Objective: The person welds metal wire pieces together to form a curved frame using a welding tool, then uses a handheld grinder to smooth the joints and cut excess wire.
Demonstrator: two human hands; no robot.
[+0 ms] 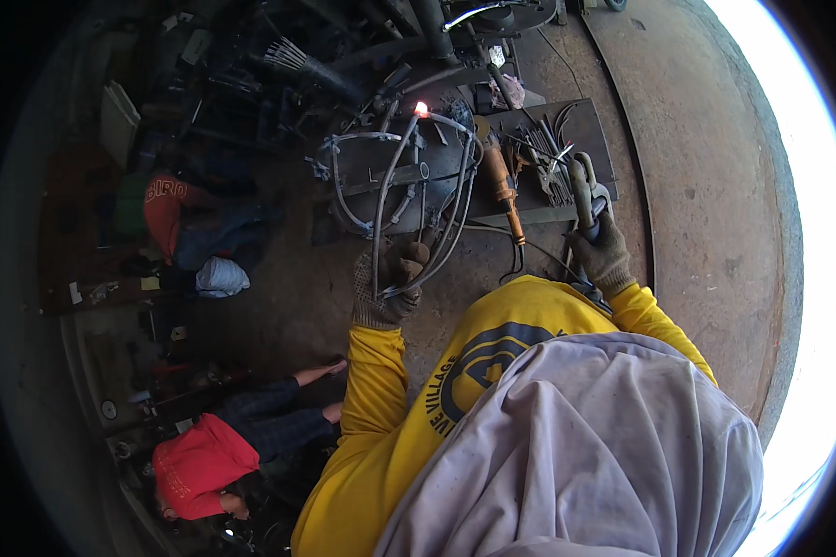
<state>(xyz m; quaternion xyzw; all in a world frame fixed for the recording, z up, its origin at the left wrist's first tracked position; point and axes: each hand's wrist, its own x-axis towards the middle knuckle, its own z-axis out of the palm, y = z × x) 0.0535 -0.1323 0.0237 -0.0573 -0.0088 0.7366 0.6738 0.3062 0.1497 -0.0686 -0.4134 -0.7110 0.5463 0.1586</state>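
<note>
The nearer, brown-gloved left hand [390, 278] has fingers round a bent grey metal-rod frame [386, 186], long axis forward to 1 orange-glowing spot [421, 110]; the brown-gloved right hand [604, 252] grips a curved grey metal tool [581, 190].

Dark worktable [593, 130], orange grinder [501, 176], thin rods [555, 181] atop

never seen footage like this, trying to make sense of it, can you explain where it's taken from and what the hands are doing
No robot here: a wide camera on a person's head looks down at their own gloved hands, so edges curve. The left hand holds a frame of bent metal rods, with a glowing spot at its far end. The right hand grips a grey metal tool. On the dark table lie thin rods, with an orange power tool at its edge.
</note>
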